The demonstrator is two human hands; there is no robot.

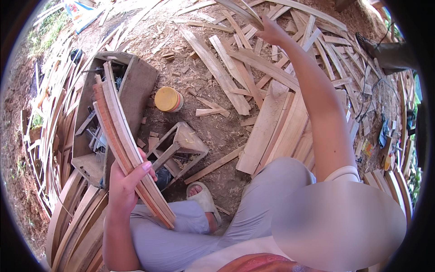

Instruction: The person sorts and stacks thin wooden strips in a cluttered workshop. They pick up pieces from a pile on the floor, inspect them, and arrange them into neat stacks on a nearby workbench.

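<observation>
My left hand [128, 183] is wrapped round a small bundle of thin wooden strips [121, 129], thumb on top. The strips tilt up and away to the left, their near ends over my lap. My right arm stretches far out to the upper right. At its end, my right hand [273, 34] is closed on a long wooden strip [240, 11], which runs out past the top of the view. Loose strips lie on the ground below that hand. Its fingertips are small and partly hidden.
Left of centre stands an open wooden toolbox [139, 86] with tools in it. Beside it are a yellow-lidded tub [166, 99] and a small wooden stool [189, 139]. Wide planks [266, 129] lie by my knee. Curved boards [74, 222] are stacked at the lower left.
</observation>
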